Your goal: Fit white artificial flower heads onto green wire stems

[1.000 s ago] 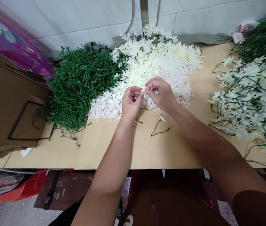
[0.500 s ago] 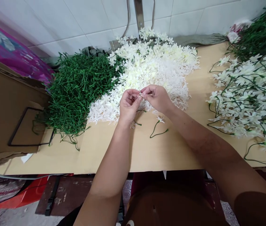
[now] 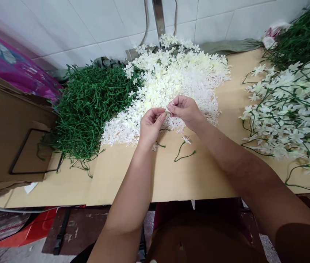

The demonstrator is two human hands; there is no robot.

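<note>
My left hand (image 3: 152, 123) pinches a small white artificial flower (image 3: 167, 110) between thumb and fingertips. Close beside it, my right hand (image 3: 183, 109) is closed in a pinch on a small white flower part, largely covered by the fingers. Both hands are over the front edge of a pile of white artificial flowers and thin white pieces (image 3: 201, 91). On the table below lies a white flower on a bent green stem (image 3: 183, 157). Another green stem end (image 3: 160, 145) shows beside my left wrist, with a flower there partly hidden.
A heap of green plastic stems (image 3: 91, 106) stands left of the white pile. Stemmed white flowers (image 3: 294, 120) are massed at the right, with more green stems (image 3: 302, 40) behind. A cardboard box (image 3: 4, 135) stands at the left end of the table (image 3: 198, 182), against a tiled wall (image 3: 102, 22).
My right hand has drawn slightly apart from the left, its fingertips now a little higher and to the right. The left hand keeps its pinch. The view has shifted slightly.
</note>
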